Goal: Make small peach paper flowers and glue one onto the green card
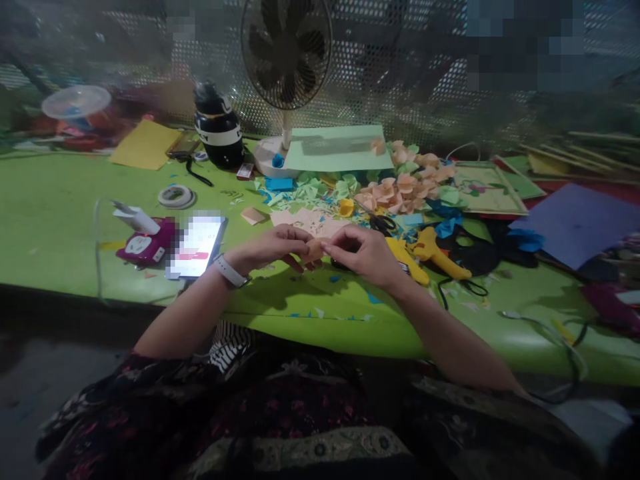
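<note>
My left hand [273,247] and my right hand [365,253] meet above the green table [60,213], fingers pinched together on a small peach paper piece [314,251] held between them. A pale band sits on my left wrist. Just beyond my hands lie cut peach paper squares [305,221] and a pile of finished peach paper flowers [400,187]. Black-handled scissors [380,221] lie past my right hand, and a yellow glue gun [425,253] rests to its right.
A phone [196,247] and a pink charger box [145,245] lie at left, with a tape roll [176,196] behind. A standing fan [286,67], a black helmet [218,130], green paper scraps [310,190], coloured sheets [575,223] and cables [550,330] crowd the back and right.
</note>
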A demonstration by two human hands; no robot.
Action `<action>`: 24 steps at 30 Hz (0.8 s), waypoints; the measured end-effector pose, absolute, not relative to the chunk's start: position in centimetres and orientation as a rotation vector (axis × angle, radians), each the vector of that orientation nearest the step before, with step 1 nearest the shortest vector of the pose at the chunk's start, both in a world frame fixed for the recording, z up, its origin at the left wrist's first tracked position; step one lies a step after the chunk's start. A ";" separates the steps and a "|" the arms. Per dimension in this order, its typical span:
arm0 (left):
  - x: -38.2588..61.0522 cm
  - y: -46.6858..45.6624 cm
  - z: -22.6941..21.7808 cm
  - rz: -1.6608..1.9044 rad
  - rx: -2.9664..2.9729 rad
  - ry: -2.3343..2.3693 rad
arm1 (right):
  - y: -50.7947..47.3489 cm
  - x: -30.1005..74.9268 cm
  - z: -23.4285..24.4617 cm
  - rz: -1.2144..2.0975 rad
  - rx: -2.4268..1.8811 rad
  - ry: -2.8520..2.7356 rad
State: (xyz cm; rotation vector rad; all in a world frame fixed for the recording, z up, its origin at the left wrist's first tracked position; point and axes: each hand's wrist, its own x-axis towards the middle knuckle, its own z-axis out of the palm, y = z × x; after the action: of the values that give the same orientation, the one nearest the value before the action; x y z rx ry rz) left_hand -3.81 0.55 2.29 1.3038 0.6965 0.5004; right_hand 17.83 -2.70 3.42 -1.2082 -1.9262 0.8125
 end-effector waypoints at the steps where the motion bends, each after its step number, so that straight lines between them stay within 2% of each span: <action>1: -3.8 0.6 2.2 0.512 1.286 0.708 | -2.7 17.8 3.4 0.822 -1.203 -1.928; 15: -3.6 0.9 1.4 0.720 1.178 0.680 | -2.3 18.1 3.3 0.745 -1.264 -1.839; 24: -3.5 0.8 1.3 0.698 1.241 0.638 | -2.3 18.2 3.2 0.753 -1.272 -1.847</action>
State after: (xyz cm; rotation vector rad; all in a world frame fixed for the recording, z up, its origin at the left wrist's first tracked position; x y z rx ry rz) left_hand -3.47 0.81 1.29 1.2410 0.6375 0.6979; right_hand 18.20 -2.25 3.20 -1.2722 -1.8471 0.7528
